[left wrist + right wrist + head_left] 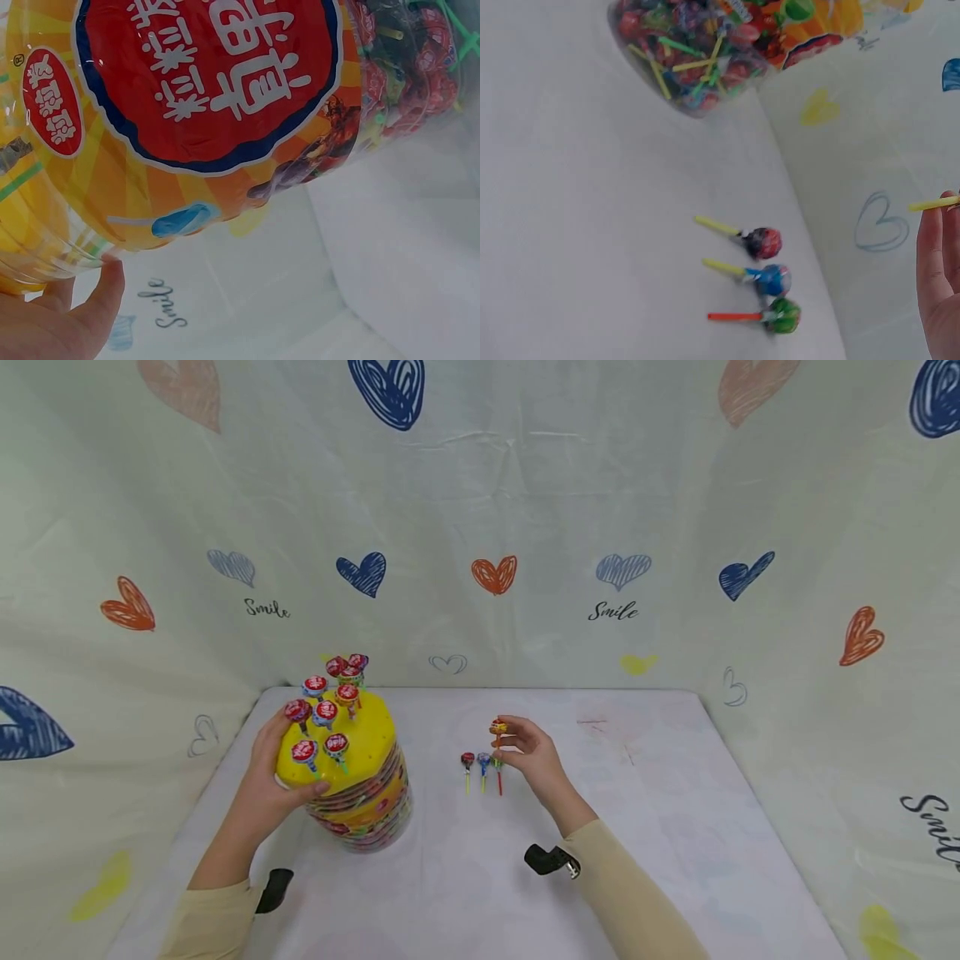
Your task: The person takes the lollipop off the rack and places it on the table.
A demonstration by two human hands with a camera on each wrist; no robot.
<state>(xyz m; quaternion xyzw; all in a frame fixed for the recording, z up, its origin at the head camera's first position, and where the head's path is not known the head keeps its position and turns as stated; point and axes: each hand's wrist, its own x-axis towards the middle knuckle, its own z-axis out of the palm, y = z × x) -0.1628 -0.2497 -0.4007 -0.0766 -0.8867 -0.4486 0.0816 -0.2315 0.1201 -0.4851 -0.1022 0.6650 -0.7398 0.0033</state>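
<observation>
A tall clear jar [386, 814] with a yellow lid [375, 739] stands at the left of the table, tilted a little. Several wrapped lollipops [326, 713] stick up from the lid. My left hand [270, 781] grips the lid's side, thumb toward the front; in the left wrist view its fingertips meet the jar just under the lid. My right hand [534, 758] pinches a lollipop with an orange-yellow wrapper [498, 727] above the table. In the right wrist view only its yellow stick [932, 203] shows. Below lie a dark red lollipop [763, 243], a blue one [772, 280] and a green one [783, 316].
The white table [637, 843] ends at a pale curtain [540, 485] printed with hearts, which also runs along both sides. More wrapped lollipops [697, 52] show through the jar's clear wall. A black wrist device [551, 860] sits on the right arm.
</observation>
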